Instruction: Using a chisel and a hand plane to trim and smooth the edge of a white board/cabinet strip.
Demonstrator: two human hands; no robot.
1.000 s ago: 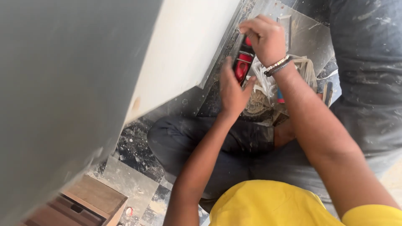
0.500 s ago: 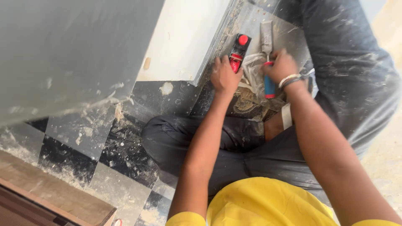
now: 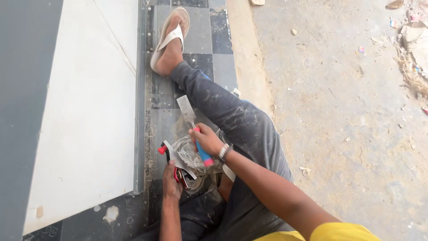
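My right hand [image 3: 206,139] grips a putty knife by its blue and red handle [image 3: 204,156], and the flat metal blade [image 3: 185,108] points away from me over the floor. My left hand [image 3: 170,182] is closed on a red and black hand tool [image 3: 162,150] with a flat metal blade [image 3: 179,159]. Both hands meet over a crumpled clear plastic bag [image 3: 191,151] lying beside my thigh. I sit on the floor with one leg in dusty dark trousers [image 3: 232,116] stretched forward.
A large white tile panel [image 3: 89,111] leans along the left, next to a grey wall [image 3: 22,89]. Black and grey checkered floor tiles [image 3: 200,40] lie under my leg and white sandal [image 3: 171,33]. Rough concrete ground [image 3: 347,111] spreads right, with rubble [image 3: 412,49] at the far corner.
The view has swung forward, showing my stretched leg and the concrete ground. My right hand now holds the blue-handled putty knife up with its blade pointing away, and my left hand has dropped lower.
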